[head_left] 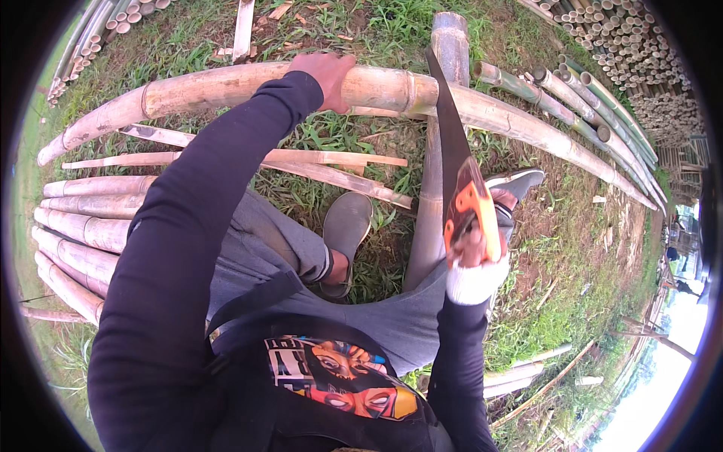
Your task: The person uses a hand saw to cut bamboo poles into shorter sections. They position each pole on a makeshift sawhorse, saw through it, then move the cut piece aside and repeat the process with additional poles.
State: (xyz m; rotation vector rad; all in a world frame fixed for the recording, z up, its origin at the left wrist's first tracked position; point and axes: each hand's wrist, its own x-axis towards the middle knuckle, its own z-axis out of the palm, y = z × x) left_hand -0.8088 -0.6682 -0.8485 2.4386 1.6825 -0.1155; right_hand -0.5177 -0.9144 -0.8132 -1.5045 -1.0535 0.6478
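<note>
Left hand [325,75]: fingers curled over the top of a long pale bamboo pole [226,87], pressing it down; black sleeve runs back to the shoulder.

Right hand [473,248]: fingers closed around the orange-and-black handle of a hand saw [456,158]. A white cuff shows at the wrist. The dark blade runs up and away from the hand, and its far end meets the pole just right of a node ring.

Bamboo pole: one, lying crosswise in front of the person, arching from far left to far right, raised off the grass. It rests across a second, grey bamboo post [437,188] that runs away from the person, under the saw blade.

Feet: two grey shoes [346,226], the left on the grass between the legs, the right partly hidden behind the saw handle, beside the grey post.

Split bamboo slats [301,162]: about four, flat on the grass beneath the pole, between it and the left shoe.

Stacked whole poles, left [75,241]: about five visible, side by side.

Greenish poles, upper right [572,105]: about five, cut ends towards the person, just behind the main pole.

Large bamboo stack, top right corner [625,38]: end-on, too many to count.

Small bundle of canes, top left [113,19]: count unclear.

Ground: grass with bare patches.
</note>
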